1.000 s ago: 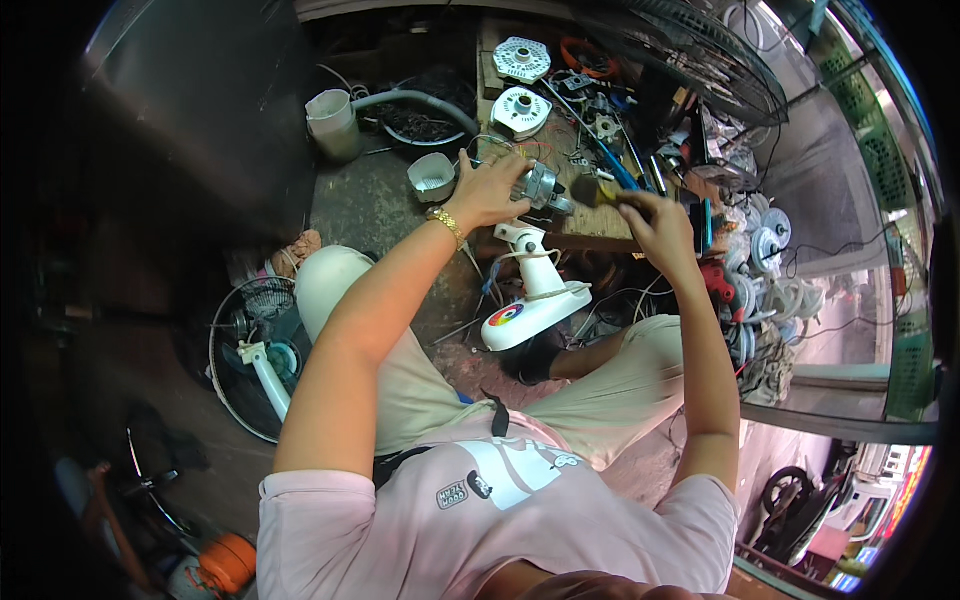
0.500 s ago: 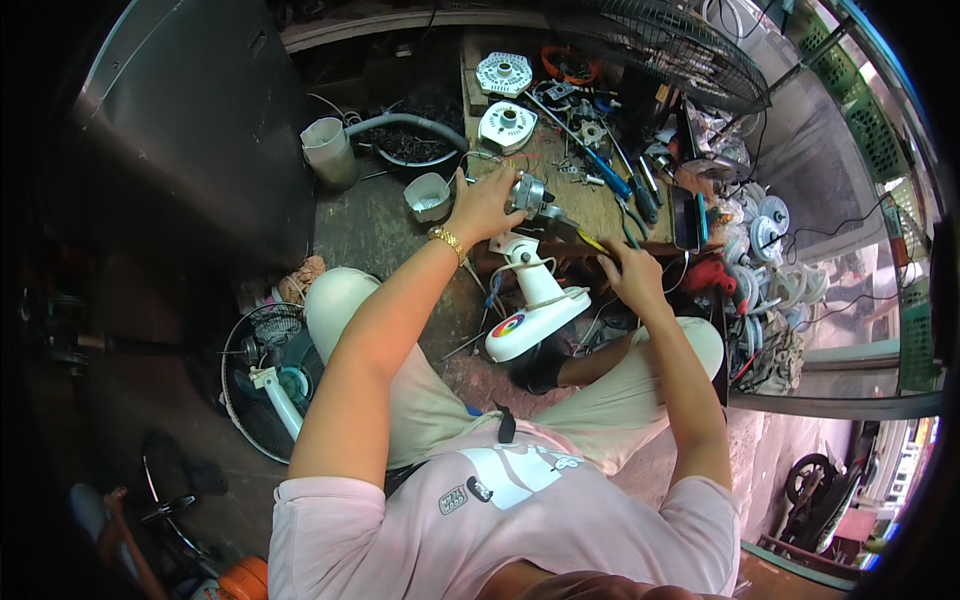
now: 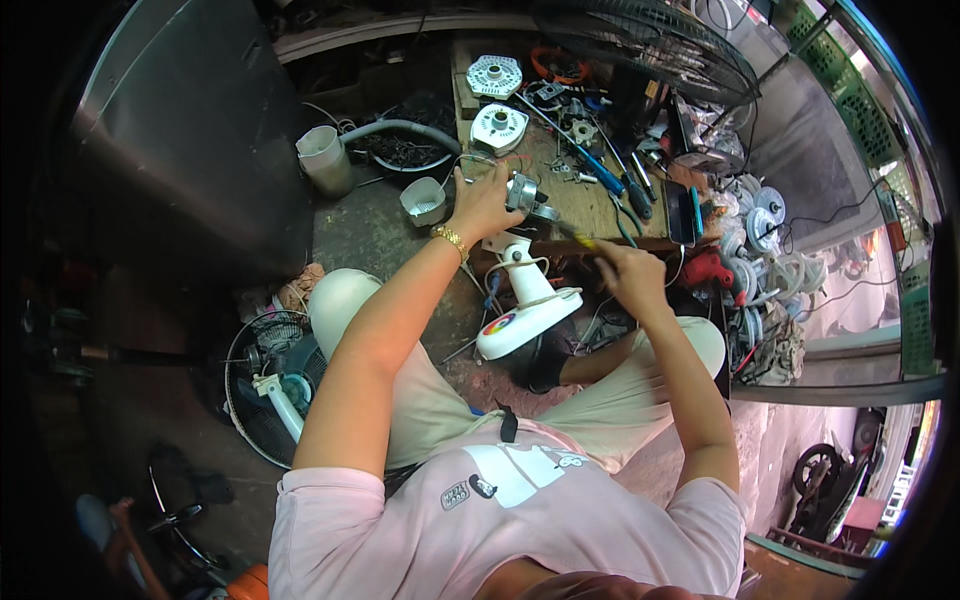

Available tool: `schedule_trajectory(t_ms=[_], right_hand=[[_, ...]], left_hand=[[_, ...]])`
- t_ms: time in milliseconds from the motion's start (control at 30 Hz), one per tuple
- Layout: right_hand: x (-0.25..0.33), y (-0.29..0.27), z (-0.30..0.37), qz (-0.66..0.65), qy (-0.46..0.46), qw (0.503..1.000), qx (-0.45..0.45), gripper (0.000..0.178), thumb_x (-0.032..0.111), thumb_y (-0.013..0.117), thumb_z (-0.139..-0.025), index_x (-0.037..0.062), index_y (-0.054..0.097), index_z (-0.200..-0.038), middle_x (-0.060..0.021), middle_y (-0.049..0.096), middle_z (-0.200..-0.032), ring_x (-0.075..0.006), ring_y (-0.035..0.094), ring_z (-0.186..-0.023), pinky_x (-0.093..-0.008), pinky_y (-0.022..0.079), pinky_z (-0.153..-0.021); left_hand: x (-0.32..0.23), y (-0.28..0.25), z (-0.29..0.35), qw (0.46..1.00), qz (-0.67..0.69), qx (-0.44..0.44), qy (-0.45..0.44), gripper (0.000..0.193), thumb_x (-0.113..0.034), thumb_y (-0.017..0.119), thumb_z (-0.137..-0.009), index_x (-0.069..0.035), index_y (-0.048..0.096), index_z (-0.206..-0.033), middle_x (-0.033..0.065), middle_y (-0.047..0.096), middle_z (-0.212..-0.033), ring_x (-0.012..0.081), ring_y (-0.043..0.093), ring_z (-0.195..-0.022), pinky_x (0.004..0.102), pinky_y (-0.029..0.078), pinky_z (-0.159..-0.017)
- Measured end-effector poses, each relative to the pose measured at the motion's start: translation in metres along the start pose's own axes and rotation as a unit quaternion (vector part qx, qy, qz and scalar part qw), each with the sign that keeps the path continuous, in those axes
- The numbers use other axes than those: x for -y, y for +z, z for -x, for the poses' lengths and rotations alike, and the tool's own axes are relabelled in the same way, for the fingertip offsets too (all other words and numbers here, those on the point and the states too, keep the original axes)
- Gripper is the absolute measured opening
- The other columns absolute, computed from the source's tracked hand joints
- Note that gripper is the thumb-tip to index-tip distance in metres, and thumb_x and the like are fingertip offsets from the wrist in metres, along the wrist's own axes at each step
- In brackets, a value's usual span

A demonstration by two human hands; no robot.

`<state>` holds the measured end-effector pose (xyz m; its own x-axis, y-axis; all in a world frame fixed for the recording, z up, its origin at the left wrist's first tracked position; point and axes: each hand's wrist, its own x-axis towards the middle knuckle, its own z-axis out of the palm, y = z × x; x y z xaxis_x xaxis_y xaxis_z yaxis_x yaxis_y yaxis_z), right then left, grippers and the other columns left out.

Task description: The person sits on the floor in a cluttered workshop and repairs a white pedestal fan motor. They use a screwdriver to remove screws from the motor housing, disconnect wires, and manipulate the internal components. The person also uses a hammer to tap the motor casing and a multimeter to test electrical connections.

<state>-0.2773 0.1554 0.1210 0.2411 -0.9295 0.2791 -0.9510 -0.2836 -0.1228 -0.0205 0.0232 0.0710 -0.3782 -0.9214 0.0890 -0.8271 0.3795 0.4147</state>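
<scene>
My left hand (image 3: 483,206), a gold band at its wrist, is closed round a silvery fan motor (image 3: 521,190) at the bench's near edge. My right hand (image 3: 632,276) grips a slim tool with a yellow and dark handle (image 3: 581,239); its dark end points at the motor, and its exact kind is blurred. Below the motor, a white fan neck and base (image 3: 540,322) hangs tilted between my knees, a cord looped round it. A round coloured sticker (image 3: 499,324) marks the base. Fingertips on the motor's far side are partly hidden.
On the wooden bench (image 3: 550,205) lie two white motor covers (image 3: 499,127), pliers (image 3: 626,220), a blue screwdriver (image 3: 607,178) and a phone (image 3: 680,213). A white square tub (image 3: 424,201) stands left. A fan cage (image 3: 262,375) lies by my left knee.
The yellow-handled tool has shifted slightly and is now blurred, with my right hand turned a little. The left hand keeps its hold on the motor. The whole view has shifted slightly.
</scene>
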Motion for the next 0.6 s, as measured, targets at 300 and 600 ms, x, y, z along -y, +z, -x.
schedule_trajectory(t_ms=[300, 600], right_hand=[[-0.008, 0.029, 0.007, 0.053, 0.092, 0.994, -0.004, 0.028, 0.027, 0.065, -0.084, 0.0191, 0.069, -0.111, -0.0089, 0.069, -0.080, -0.0283, 0.067, -0.072, -0.0413, 0.051, -0.060], [-0.011, 0.052, 0.003, 0.010, 0.054, 0.997, -0.054, 0.028, 0.023, 0.066, -0.083, 0.0211, 0.069, -0.111, -0.0096, 0.065, -0.080, -0.0297, 0.066, -0.072, -0.0421, 0.050, -0.058]], left_hand=[[0.001, 0.007, -0.006, 1.000, 0.013, 0.005, -0.026, 0.089, -0.041, 0.075, -0.063, -0.022, 0.038, -0.142, 0.0185, 0.060, -0.125, 0.0358, 0.057, -0.116, 0.0705, 0.017, -0.107], [0.037, 0.012, -0.019, 0.969, 0.222, 0.041, -0.101, 0.079, -0.040, 0.073, -0.057, -0.020, 0.047, -0.129, 0.0134, 0.067, -0.115, 0.0360, 0.060, -0.112, 0.0527, 0.033, -0.099]])
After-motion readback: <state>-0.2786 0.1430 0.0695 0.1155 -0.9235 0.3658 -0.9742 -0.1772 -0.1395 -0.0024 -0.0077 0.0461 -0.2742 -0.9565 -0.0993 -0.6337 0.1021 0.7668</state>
